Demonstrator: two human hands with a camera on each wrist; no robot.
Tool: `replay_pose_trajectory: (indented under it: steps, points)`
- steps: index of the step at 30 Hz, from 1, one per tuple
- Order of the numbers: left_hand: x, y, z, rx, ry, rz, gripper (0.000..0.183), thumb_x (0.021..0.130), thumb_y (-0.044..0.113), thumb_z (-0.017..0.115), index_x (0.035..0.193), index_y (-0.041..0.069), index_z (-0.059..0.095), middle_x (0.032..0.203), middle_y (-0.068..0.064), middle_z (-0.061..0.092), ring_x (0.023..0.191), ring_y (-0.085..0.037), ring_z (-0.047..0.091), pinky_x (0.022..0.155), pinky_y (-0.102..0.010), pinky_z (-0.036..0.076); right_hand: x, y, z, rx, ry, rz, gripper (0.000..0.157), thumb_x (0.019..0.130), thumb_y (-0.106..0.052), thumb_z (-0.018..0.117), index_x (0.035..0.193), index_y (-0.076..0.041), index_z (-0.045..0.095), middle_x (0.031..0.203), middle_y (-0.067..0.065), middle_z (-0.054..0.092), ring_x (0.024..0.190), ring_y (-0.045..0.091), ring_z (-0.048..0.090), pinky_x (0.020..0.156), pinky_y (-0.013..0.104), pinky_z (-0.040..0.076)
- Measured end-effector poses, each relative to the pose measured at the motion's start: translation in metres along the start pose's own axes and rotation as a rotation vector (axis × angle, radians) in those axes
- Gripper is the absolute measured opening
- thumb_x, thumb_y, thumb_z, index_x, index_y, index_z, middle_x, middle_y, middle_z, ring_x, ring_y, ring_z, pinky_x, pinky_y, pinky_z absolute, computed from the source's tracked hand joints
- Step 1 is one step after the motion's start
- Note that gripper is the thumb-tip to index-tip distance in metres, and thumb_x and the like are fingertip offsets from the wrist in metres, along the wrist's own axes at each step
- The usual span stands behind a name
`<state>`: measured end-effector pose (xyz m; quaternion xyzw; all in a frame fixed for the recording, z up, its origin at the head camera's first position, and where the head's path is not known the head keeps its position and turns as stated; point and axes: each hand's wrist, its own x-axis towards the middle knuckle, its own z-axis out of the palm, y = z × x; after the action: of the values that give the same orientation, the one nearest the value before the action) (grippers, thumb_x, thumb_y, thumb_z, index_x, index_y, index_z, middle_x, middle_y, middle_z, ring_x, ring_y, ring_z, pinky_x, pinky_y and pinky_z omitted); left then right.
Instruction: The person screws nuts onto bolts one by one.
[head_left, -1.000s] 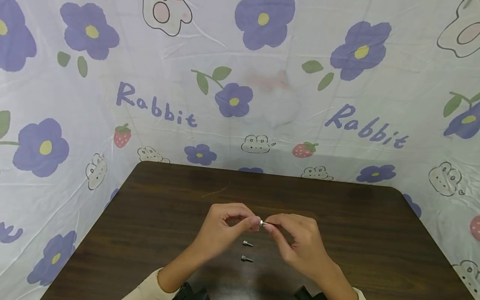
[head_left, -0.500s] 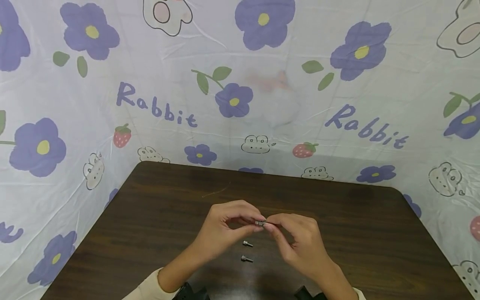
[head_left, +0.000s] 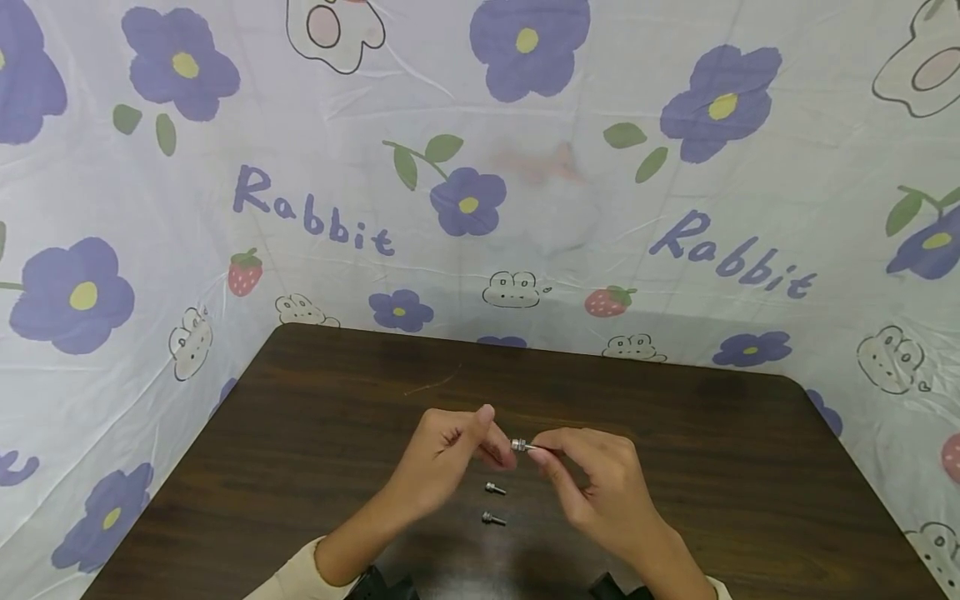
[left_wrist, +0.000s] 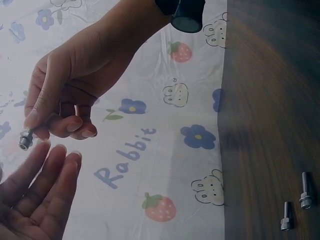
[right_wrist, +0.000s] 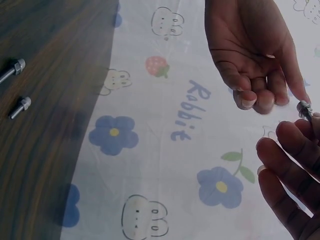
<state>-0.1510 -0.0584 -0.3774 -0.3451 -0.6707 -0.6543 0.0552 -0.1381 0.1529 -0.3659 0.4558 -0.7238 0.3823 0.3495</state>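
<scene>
Between thumb and index finger, my right hand [head_left: 600, 479] pinches the shank of a small metal bolt [head_left: 519, 445]. Its ridged head points left, and a nut or collar appears to sit close behind it. My left hand [head_left: 444, 458] is just left of the bolt head, thumb raised and fingers loose. A left fingertip is at or touching the head in the right wrist view; contact is hard to tell. Seen from the left wrist, the bolt [left_wrist: 25, 140] shows a socket in its end. Part of the shank is hidden by the right fingers.
Two similar bolts lie on the dark wooden table [head_left: 337, 400] below the hands: a farther bolt [head_left: 495, 488] and a nearer bolt [head_left: 493, 518]. A printed cloth [head_left: 570, 250] with flowers and rabbits hangs behind and around the table.
The left thumb and fingers were on the bolt head; the thumb has now lifted up and away, exposing the head. The right hand keeps its pinch in the same place.
</scene>
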Motion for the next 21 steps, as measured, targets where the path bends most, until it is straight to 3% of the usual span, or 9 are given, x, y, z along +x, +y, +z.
replay_pose_trajectory:
  steps: [2, 4, 6, 9, 12, 17, 21]
  points:
    - [-0.0001, -0.0011, -0.0007, -0.030, -0.003, 0.002, 0.029, 0.108, 0.017, 0.052, 0.101, 0.002, 0.075, 0.090, -0.009, 0.075, 0.077, -0.021, 0.074, 0.069, -0.039, 0.063, 0.0002, 0.0001, 0.0001, -0.006, 0.001, -0.004, 0.022, 0.105, -0.020, 0.059, 0.092, -0.004, 0.070, 0.069, -0.002, 0.067, 0.058, 0.005, 0.061, 0.058, 0.017, 0.053]
    - [0.0000, -0.0008, -0.0011, -0.063, -0.013, 0.038, 0.018, 0.102, 0.012, 0.064, 0.113, 0.001, 0.072, 0.098, -0.012, 0.074, 0.081, -0.026, 0.075, 0.070, -0.041, 0.063, 0.0003, 0.0002, 0.0000, -0.012, 0.003, -0.004, 0.022, 0.105, -0.020, 0.059, 0.092, -0.004, 0.070, 0.069, -0.003, 0.066, 0.058, 0.005, 0.061, 0.058, 0.017, 0.053]
    - [0.0003, -0.0001, -0.0010, -0.066, -0.023, 0.091, 0.027, 0.093, 0.006, 0.074, 0.119, 0.001, 0.070, 0.105, -0.013, 0.073, 0.086, -0.027, 0.075, 0.072, -0.041, 0.062, 0.0002, 0.0003, -0.0002, -0.018, 0.003, 0.002, 0.022, 0.105, -0.020, 0.059, 0.092, -0.005, 0.070, 0.069, -0.003, 0.066, 0.059, 0.005, 0.061, 0.058, 0.018, 0.053]
    - [0.0012, 0.0021, 0.0001, -0.034, -0.032, 0.184, 0.033, 0.084, -0.006, 0.079, 0.115, 0.003, 0.072, 0.106, -0.013, 0.071, 0.087, -0.025, 0.074, 0.073, -0.039, 0.063, -0.0001, 0.0003, -0.0004, -0.015, -0.001, 0.011, 0.022, 0.105, -0.020, 0.059, 0.093, -0.005, 0.070, 0.070, -0.003, 0.067, 0.059, 0.005, 0.060, 0.059, 0.017, 0.053]
    - [0.0023, 0.0050, 0.0018, -0.016, -0.029, 0.226, 0.029, 0.082, -0.012, 0.078, 0.107, 0.001, 0.073, 0.102, -0.014, 0.071, 0.086, -0.021, 0.074, 0.071, -0.038, 0.063, -0.0007, 0.0001, 0.0002, -0.006, -0.009, 0.009, 0.022, 0.105, -0.020, 0.059, 0.094, -0.005, 0.070, 0.070, -0.002, 0.067, 0.060, 0.005, 0.060, 0.060, 0.017, 0.053]
    - [0.0021, 0.0074, 0.0035, -0.001, -0.013, 0.221, 0.022, 0.083, -0.012, 0.077, 0.101, 0.000, 0.074, 0.095, -0.013, 0.072, 0.080, -0.018, 0.071, 0.067, -0.038, 0.063, -0.0012, -0.0004, 0.0008, 0.001, -0.012, 0.000, 0.021, 0.105, -0.019, 0.059, 0.095, -0.005, 0.070, 0.070, -0.001, 0.067, 0.060, 0.005, 0.060, 0.060, 0.017, 0.053]
    - [0.0009, 0.0049, 0.0034, 0.018, -0.005, 0.158, 0.012, 0.090, -0.005, 0.074, 0.099, 0.003, 0.076, 0.090, -0.010, 0.074, 0.077, -0.018, 0.071, 0.066, -0.038, 0.062, -0.0012, -0.0006, 0.0004, 0.007, -0.009, 0.003, 0.022, 0.105, -0.019, 0.058, 0.094, -0.004, 0.070, 0.071, -0.001, 0.067, 0.060, 0.005, 0.061, 0.060, 0.018, 0.054]
